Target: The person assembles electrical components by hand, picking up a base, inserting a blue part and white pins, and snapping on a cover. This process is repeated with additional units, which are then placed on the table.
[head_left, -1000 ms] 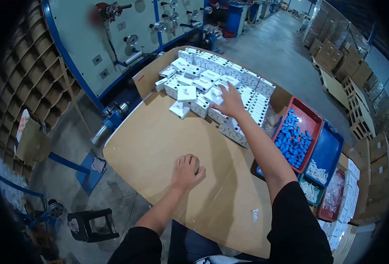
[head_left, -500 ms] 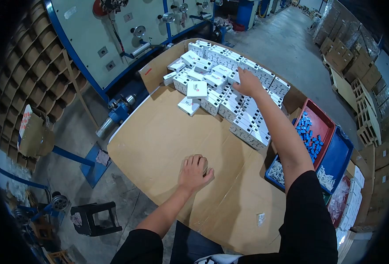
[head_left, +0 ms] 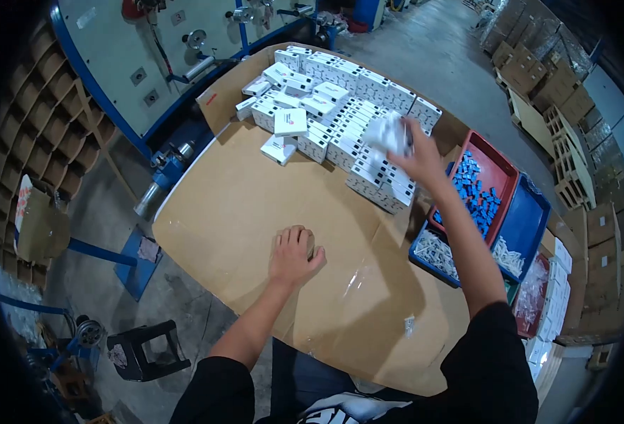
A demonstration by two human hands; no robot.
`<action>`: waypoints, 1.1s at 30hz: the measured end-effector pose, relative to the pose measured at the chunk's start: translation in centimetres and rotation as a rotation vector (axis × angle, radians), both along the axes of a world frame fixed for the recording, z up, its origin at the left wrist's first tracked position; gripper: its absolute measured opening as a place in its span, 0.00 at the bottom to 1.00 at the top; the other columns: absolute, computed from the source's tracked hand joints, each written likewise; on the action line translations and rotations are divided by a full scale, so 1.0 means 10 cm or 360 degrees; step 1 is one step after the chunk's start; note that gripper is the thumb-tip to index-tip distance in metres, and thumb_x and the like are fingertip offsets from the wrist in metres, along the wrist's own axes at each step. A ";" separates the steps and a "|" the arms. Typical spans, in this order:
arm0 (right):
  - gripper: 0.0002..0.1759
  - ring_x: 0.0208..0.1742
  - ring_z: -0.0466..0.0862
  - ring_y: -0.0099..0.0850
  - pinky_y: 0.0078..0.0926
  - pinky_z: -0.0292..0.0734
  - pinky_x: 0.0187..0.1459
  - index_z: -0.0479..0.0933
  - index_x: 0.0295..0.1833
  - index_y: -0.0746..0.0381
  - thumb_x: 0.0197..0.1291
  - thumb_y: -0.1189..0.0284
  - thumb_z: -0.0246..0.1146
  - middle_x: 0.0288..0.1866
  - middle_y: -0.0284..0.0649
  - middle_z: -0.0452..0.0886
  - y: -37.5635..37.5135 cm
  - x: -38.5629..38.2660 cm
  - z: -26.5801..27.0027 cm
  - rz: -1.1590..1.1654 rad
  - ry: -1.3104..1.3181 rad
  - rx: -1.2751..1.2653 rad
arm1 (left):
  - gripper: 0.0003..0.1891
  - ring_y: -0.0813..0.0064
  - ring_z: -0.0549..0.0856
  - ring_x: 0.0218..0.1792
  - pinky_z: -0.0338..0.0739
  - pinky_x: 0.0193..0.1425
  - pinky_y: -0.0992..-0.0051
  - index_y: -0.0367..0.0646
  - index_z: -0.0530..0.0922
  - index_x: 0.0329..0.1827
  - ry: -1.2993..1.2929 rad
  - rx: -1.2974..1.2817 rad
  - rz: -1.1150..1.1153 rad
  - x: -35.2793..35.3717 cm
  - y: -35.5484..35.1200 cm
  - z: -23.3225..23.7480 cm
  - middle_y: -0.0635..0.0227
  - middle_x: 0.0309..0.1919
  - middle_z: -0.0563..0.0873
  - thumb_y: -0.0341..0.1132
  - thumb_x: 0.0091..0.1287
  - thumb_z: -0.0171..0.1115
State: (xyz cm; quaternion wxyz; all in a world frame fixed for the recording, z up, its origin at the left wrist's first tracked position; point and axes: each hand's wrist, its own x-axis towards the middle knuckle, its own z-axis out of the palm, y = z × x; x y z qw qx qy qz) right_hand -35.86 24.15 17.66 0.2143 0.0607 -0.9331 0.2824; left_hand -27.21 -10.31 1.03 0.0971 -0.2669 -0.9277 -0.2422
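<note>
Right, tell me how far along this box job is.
Done: rows of white boxes stand stacked at the far end of the cardboard. In hand: the right hand holds one blurred white box above the pile; the left hand lies flat on the cardboard. Left, probably: blue parts lie loose in the red tray.

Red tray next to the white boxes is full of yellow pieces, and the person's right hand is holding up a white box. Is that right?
Not quite. The pieces in the red tray are blue, not yellow, as the head view shows. The rest is right: the tray sits beside the white boxes, and the right hand holds up a white box.
</note>
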 end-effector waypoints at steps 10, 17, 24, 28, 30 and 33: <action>0.33 0.73 0.76 0.55 0.50 0.78 0.72 0.77 0.62 0.62 0.50 0.73 0.80 0.71 0.49 0.75 -0.84 3.04 -1.19 0.0117 -0.0322 0.0163 | 0.24 0.59 0.79 0.63 0.72 0.69 0.56 0.44 0.79 0.59 0.0004 -0.0043 0.0016 -0.02 -0.01 -0.01 0.60 0.58 0.81 0.52 0.70 0.66; 0.28 0.74 0.75 0.51 0.61 0.69 0.75 0.79 0.60 0.59 0.56 0.65 0.80 0.72 0.52 0.74 -1.11 2.97 -0.55 0.0053 -0.0602 0.0456 | 0.22 0.56 0.80 0.59 0.73 0.67 0.56 0.42 0.80 0.56 0.0075 -0.0005 0.0004 0.01 -0.01 -0.02 0.58 0.56 0.81 0.48 0.67 0.69; 0.26 0.59 0.82 0.47 0.51 0.76 0.67 0.79 0.60 0.63 0.59 0.65 0.76 0.57 0.46 0.82 -1.31 0.90 -0.37 0.0210 0.0133 0.0461 | 0.23 0.55 0.79 0.61 0.73 0.68 0.56 0.41 0.79 0.56 0.0005 -0.0003 0.0025 0.01 -0.03 0.01 0.57 0.56 0.81 0.48 0.67 0.68; 0.29 0.56 0.82 0.47 0.45 0.78 0.57 0.78 0.62 0.61 0.58 0.62 0.76 0.55 0.46 0.81 -1.76 -0.62 -0.64 0.0255 0.0436 0.0546 | 0.23 0.56 0.78 0.62 0.73 0.68 0.55 0.41 0.79 0.57 -0.0017 -0.0010 0.0006 -0.02 -0.05 -0.03 0.57 0.57 0.81 0.52 0.70 0.65; 0.30 0.57 0.82 0.45 0.45 0.77 0.56 0.78 0.63 0.61 0.58 0.60 0.77 0.55 0.46 0.81 -1.97 -1.10 -0.75 0.0252 0.0478 0.0616 | 0.24 0.55 0.78 0.62 0.73 0.68 0.55 0.41 0.79 0.57 -0.0012 -0.0024 0.0020 -0.03 -0.05 0.01 0.57 0.56 0.81 0.51 0.70 0.65; 0.32 0.59 0.80 0.39 0.45 0.76 0.54 0.79 0.62 0.58 0.55 0.57 0.78 0.56 0.43 0.79 -2.21 -1.51 -0.86 -0.0027 0.0554 0.0918 | 0.23 0.54 0.79 0.61 0.73 0.69 0.56 0.41 0.80 0.56 -0.0077 0.0002 0.0027 -0.03 -0.04 0.04 0.57 0.57 0.81 0.50 0.70 0.66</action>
